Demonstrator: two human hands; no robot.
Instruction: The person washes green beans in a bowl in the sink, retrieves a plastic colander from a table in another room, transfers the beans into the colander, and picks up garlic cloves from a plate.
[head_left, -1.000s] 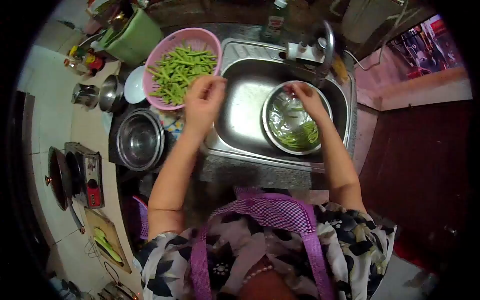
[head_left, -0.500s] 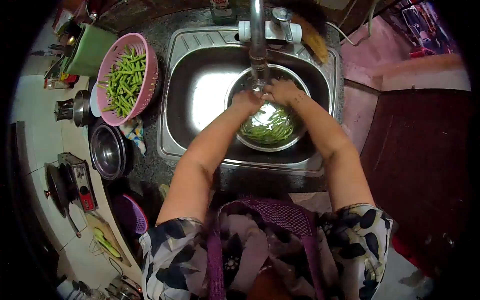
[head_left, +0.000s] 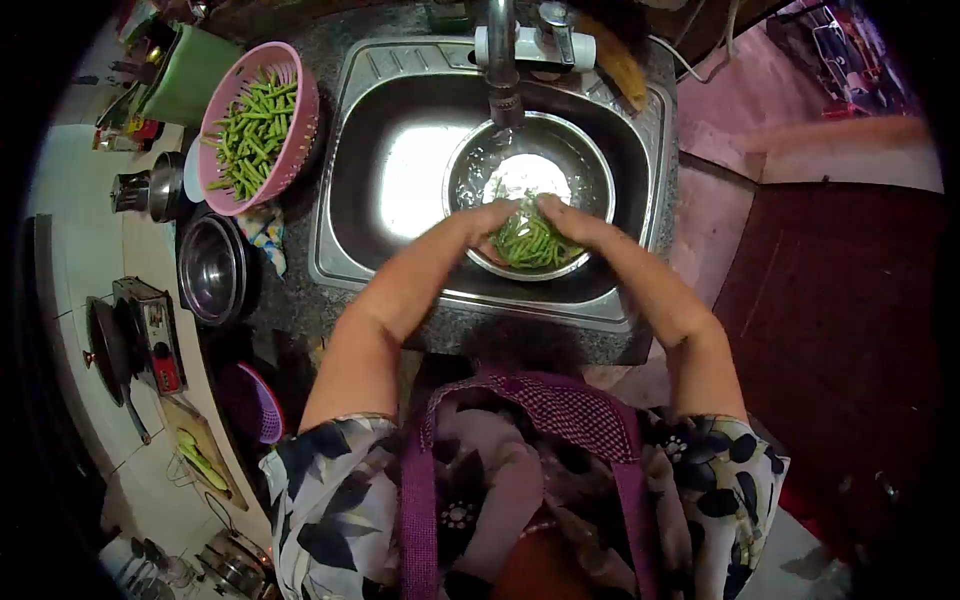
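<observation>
A round metal bowl (head_left: 603,170) of water stands in the sink (head_left: 385,180) beneath the faucet (head_left: 504,85). Cut green beans (head_left: 533,246) are bunched at the bowl's near side. My left hand (head_left: 490,222) cups the bunch from the left, its fingers partly under the water. From the right, my right hand (head_left: 570,220) closes round the same beans, thumb on top and fingertips hidden. A pink colander (head_left: 301,140) left of the sink holds more cut green beans (head_left: 254,140).
Left of the sink are stacked metal bowls (head_left: 212,270), a patterned cloth (head_left: 266,236) and a purple basket (head_left: 262,405). Farther left stand a stove (head_left: 155,335) with a pan (head_left: 103,335) and a cutting board (head_left: 225,462). A white fixture (head_left: 570,50) sits behind the sink.
Both hands have moved from the bowl's far side under the faucet to its near side, gathering the green beans together there. The view has shifted slightly.
</observation>
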